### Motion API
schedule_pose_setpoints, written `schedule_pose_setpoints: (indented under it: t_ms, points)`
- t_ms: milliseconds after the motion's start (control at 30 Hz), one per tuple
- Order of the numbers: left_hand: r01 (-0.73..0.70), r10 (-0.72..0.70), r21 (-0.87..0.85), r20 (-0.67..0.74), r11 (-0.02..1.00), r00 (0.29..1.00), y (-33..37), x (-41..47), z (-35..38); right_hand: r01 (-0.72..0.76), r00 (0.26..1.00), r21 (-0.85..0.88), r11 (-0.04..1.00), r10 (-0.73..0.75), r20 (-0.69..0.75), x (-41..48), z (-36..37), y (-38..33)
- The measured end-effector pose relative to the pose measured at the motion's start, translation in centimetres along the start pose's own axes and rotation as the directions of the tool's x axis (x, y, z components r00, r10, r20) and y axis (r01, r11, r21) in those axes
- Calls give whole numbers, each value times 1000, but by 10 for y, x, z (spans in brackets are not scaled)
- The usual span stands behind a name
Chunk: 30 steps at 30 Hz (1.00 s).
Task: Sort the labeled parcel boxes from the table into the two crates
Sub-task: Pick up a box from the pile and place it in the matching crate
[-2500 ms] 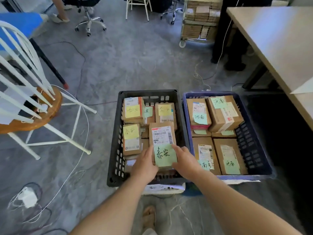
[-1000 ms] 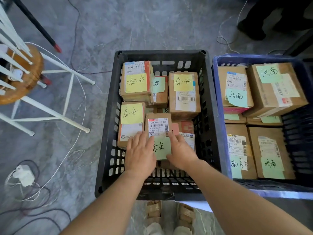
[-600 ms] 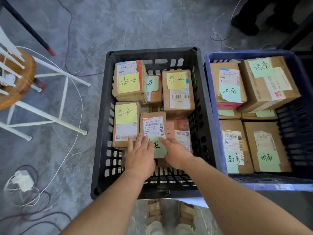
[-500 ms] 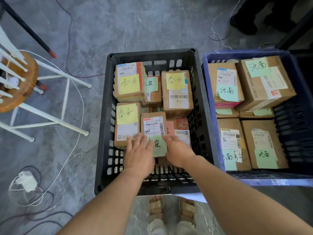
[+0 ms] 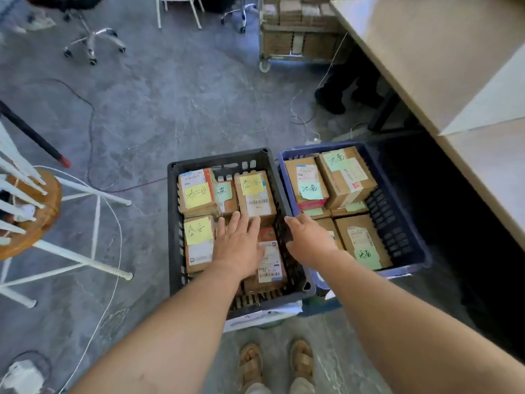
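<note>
Far off to the left of the left hand [image 5: 238,247] stands a white chair [image 5: 37,214] with a round wooden seat. The black crate [image 5: 174,231] sits on the grey floor, and the left hand is inside it. Its fingers are straight and spread out, palm down, and it holds nothing. It lies flat over the boxes in the middle of the crate. I cannot tell if it presses on them.

Just left of this hand sits a parcel box with a yellow note [image 5: 199,243]. Past its fingertips are more parcel boxes with yellow and green notes. Between the two hands, a box with a white label [image 5: 271,261] lies in the near part of the black crate.

The right hand [image 5: 309,240] is over the spot where the two crates meet, above a near box in the blue crate [image 5: 397,223]. Its fingers are loose and a bit bent, its thumb points left, and it holds nothing. Just right of this hand sits a box with a green note [image 5: 365,247]. Past the hand are two more boxes with green notes. Far to the right is a light table [image 5: 426,66].
</note>
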<state>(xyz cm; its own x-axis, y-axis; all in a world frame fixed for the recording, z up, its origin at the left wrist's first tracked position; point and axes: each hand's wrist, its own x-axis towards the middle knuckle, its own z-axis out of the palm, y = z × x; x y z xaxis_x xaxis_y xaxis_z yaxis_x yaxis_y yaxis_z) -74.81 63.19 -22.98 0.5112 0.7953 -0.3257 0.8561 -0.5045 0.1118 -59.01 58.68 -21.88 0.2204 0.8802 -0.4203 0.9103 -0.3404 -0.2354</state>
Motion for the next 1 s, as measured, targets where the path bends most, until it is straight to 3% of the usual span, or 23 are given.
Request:
schedule_pose_setpoints:
  t_ms: [233, 567, 733, 1000]
  points:
    - [-212, 218, 89, -61, 973, 974, 73, -10, -53, -158, 973, -46, 986, 148, -178, -71, -56, 44]
    - [-442, 482, 223, -176, 869, 858, 218, -56, -90, -359, 850, -4, 934, 325, -415, -209, -96, 148]
    - [-542, 603, 299, -167, 785, 780, 313, -108, -85, -442, 771, 72, 894, 419, -480, -311, -99, 211]
    - [-702, 796, 399, -136, 590, 590, 486, -207, -60, -620, 601, 187, 762, 614, -511, -475, -72, 319]
